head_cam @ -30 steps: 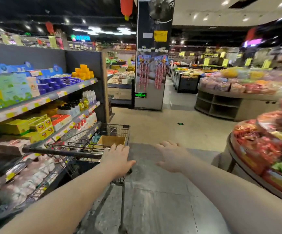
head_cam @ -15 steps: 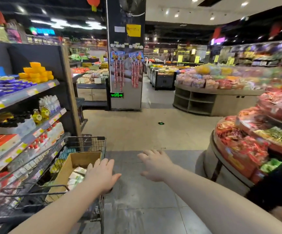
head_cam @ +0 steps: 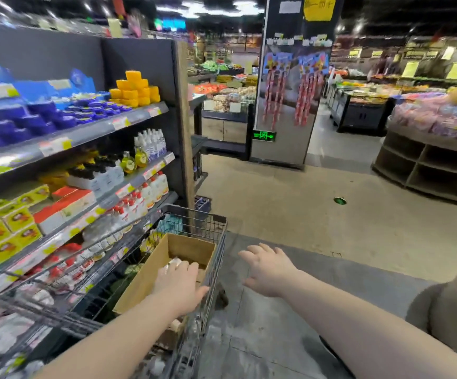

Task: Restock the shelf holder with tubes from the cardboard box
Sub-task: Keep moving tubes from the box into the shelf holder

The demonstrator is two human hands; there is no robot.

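Down at the shopping cart [head_cam: 214, 258], our left hand [head_cam: 179, 283] reached into the open cardboard box [head_cam: 142, 280] that sat in the cart's wire basket. Its fingers were stretched forward and its thumb was splayed toward the cart's right wall. The fingertips lay over some pale packs [head_cam: 173, 262] inside the box, which were too blurred for us to tell whether they were tubes. We saw nothing gripped in that hand. Our right hand [head_cam: 269, 272] hovered released over the grey floor [head_cam: 303, 214] just to the right of the cart, palm down and fingers spread, touching nothing. The cart stood close against the shelf unit [head_cam: 139, 116] on our left, its front end near the unit's wooden end post. On the top shelf a stack of yellow blocks [head_cam: 135, 88] sat beside rows of blue tubs [head_cam: 44, 110]. Below them stood clear bottles with white caps [head_cam: 152, 142], and on the next shelf down were red-capped bottles [head_cam: 150, 190] and yellow boxes [head_cam: 11, 225]. Which part of the shelves was the holder we could not tell. Further ahead a mirrored pillar [head_cam: 284, 105] carried a green exit sign [head_cam: 264, 135] low on its face. Well apart on the right stood a curved display stand [head_cam: 426, 165] piled with bagged goods.
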